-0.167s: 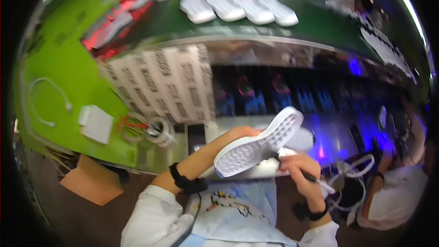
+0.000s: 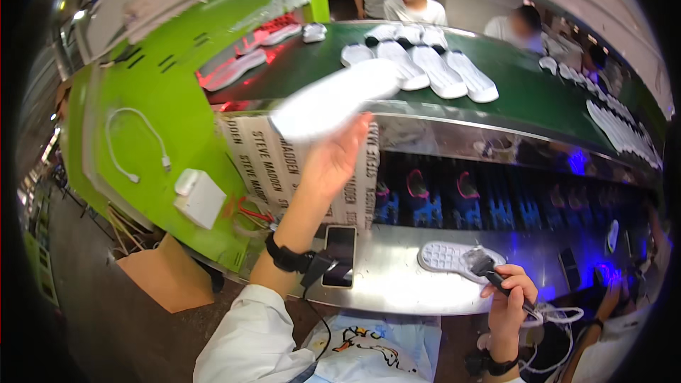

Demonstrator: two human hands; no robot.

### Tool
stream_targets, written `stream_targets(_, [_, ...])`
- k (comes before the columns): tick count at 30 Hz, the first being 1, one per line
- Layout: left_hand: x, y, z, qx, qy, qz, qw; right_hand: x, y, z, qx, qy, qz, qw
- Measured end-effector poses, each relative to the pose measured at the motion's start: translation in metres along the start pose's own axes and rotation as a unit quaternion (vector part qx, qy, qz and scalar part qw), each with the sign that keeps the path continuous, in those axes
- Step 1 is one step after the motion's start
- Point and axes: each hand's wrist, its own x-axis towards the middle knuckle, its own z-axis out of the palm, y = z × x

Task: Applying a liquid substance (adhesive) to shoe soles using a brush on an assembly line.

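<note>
My left hand [image 2: 337, 159] is raised in front of the green conveyor belt [image 2: 305, 64], closed on a white shoe sole [image 2: 333, 103] that is smeared by motion. The sole's near side hides part of the belt's edge. Over the metal bench, my right hand [image 2: 512, 294] grips the black handle of a brush [image 2: 495, 278]. The brush head is at a second white sole [image 2: 443, 255], lying on the bench with its studded side up; whether the bristles touch it I cannot tell.
Several white soles [image 2: 440, 71] lie along the belt, with more at its right end. Left is a green panel [image 2: 113, 163] with a white cable and white box [image 2: 201, 198]. A phone [image 2: 340, 255] lies on the bench [image 2: 397, 291]. Co-workers [image 2: 415, 7] are beyond the belt; another person is at right.
My left hand has carried its sole up and forward, from low over the bench to the belt's edge. My right hand, still holding the brush, is now beside the sole on the bench.
</note>
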Motion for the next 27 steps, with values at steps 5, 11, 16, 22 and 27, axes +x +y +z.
stream_targets(5, [0.091, 0.027, 0.078, 0.816, 0.215, 0.176, 0.507, -0.009, 0.014, 0.003, -0.036, 0.072, 0.101, 0.992])
stream_targets(11, [0.159, 0.139, 0.026, 0.943, 0.258, 0.154, 0.142, -0.019, 0.007, 0.005, -0.019, 0.095, 0.152, 0.984])
stream_targets(16, [0.041, -0.010, 0.043, 0.865, 0.067, 0.280, 0.410, -0.016, 0.011, -0.016, 0.096, 0.112, 0.067, 0.987])
stream_targets(22, [-0.134, -0.166, -0.062, 0.812, 0.067, 0.139, 0.563, -0.023, 0.066, 0.035, 0.187, 0.143, 0.260, 0.936])
stream_targets(27, [-0.179, -0.113, -0.138, 0.920, 0.098, 0.166, 0.342, -0.046, 0.085, 0.016, 0.239, 0.262, 0.364, 0.861])
